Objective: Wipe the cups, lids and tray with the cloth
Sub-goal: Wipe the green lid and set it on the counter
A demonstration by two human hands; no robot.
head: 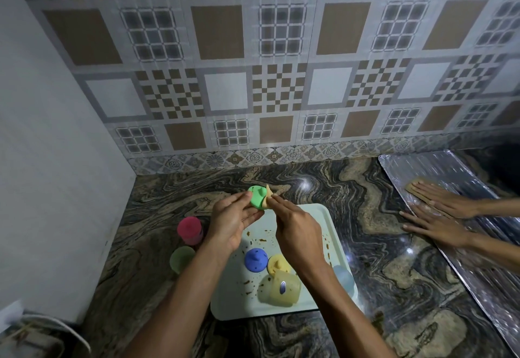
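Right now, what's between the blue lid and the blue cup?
The yellow lid, on the tray, with the yellow cup close by; the right forearm crosses over that stretch too. The head view shows it.

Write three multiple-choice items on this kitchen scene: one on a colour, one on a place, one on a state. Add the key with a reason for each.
1. The lid that the left hand holds is: A blue; B green; C yellow.
2. The green cup stands: A on the counter, left of the tray; B on the tray; C on a shelf.
3. The yellow cup on the tray: A stands upright; B stands upside down; C lies on its side.

Key:
1 B: the lid pinched there is green, and the right hand holds the cloth against it.
2 A: the cup rests on the veined stone, outside the tray's rim.
3 C: its wall rests on the tray and its mouth faces sideways.
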